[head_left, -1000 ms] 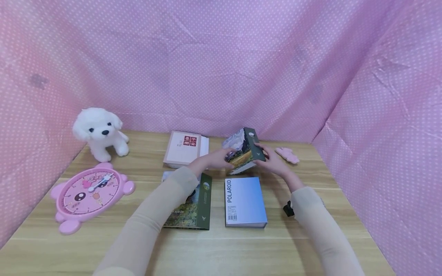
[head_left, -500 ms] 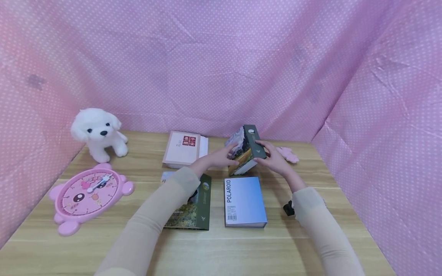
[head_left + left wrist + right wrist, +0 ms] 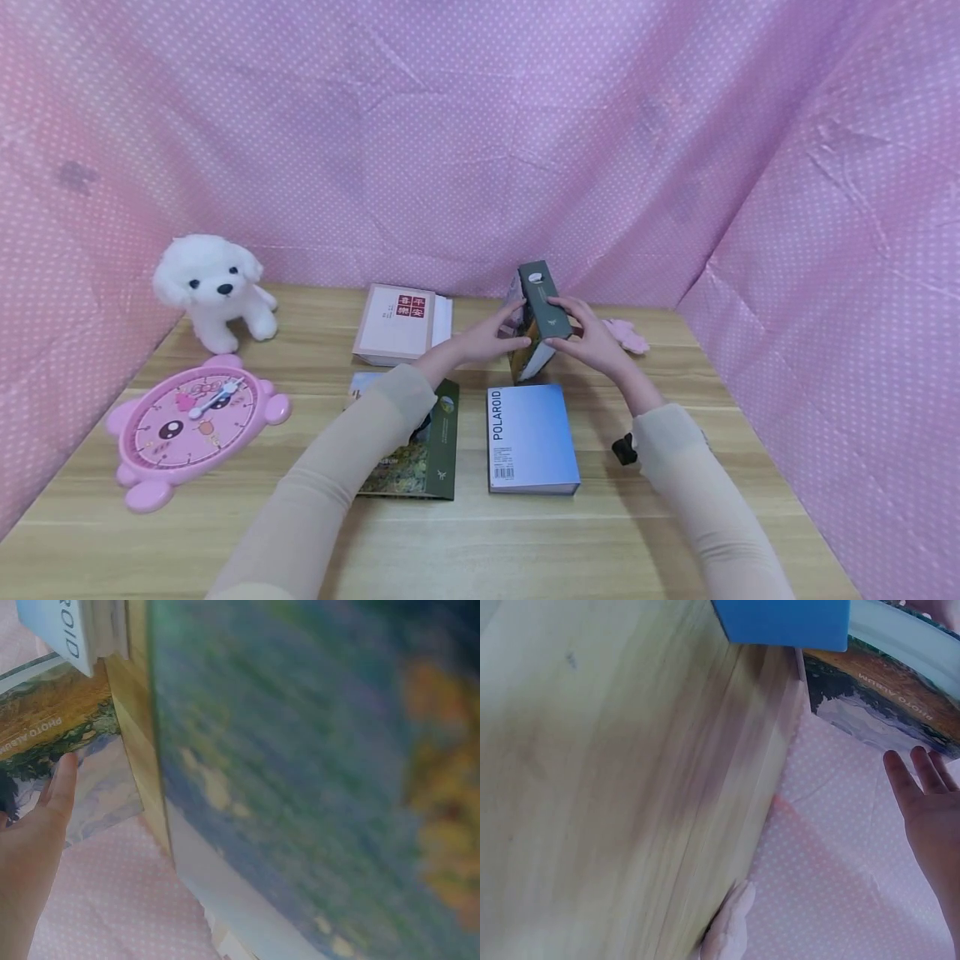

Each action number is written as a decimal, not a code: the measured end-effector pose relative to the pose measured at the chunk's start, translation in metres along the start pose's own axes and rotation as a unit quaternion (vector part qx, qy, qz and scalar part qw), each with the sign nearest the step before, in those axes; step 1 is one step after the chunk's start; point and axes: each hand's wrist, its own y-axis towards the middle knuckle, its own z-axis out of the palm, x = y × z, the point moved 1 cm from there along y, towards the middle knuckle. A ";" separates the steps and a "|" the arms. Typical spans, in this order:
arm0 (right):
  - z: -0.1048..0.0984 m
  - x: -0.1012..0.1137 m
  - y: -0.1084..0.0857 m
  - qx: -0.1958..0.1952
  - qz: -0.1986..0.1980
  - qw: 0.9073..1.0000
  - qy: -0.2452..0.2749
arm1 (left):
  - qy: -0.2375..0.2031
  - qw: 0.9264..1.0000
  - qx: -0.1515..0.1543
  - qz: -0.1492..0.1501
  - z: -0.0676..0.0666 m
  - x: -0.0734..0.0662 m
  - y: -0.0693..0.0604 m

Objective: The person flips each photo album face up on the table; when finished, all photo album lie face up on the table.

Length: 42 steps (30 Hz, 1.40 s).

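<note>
In the head view a thick photo album (image 3: 551,315) stands on edge at the back, its dark green spine facing up and forward. My left hand (image 3: 483,337) touches its left side with fingers extended; the left wrist view shows this hand (image 3: 34,844) against the painted cover (image 3: 82,712). At the right of the spine is my right hand (image 3: 597,343), thumb and fingers spread. Seen from the right wrist, the fingers of that hand (image 3: 935,817) lie straight at the edge of the cover (image 3: 877,694).
A blue POLAROID album (image 3: 532,437) lies in front, a second green-spined album (image 3: 442,442) under my left forearm, a cream album (image 3: 393,325) behind it. Farther left are a white plush dog (image 3: 213,287) and pink clock (image 3: 195,425). A pink item (image 3: 626,336) and black object (image 3: 624,450) lie right.
The standing album has turned more upright, its spine tipping left and its left cover now narrower in view. Both hands have followed it, the left one moving slightly right.
</note>
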 end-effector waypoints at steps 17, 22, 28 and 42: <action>0.008 -0.002 0.007 0.022 0.002 0.997 0.073 | -0.025 0.999 -0.035 -0.003 -0.017 -0.006 0.000; 0.011 0.001 0.007 0.032 0.010 0.995 0.089 | -0.019 0.999 -0.039 -0.002 -0.024 -0.008 -0.003; 0.013 0.001 0.008 0.039 0.021 0.995 0.087 | -0.013 0.999 -0.041 -0.003 -0.028 -0.009 -0.006; 0.033 -0.035 0.023 0.063 -0.025 0.991 0.113 | -0.028 0.999 -0.026 0.018 -0.044 -0.008 -0.012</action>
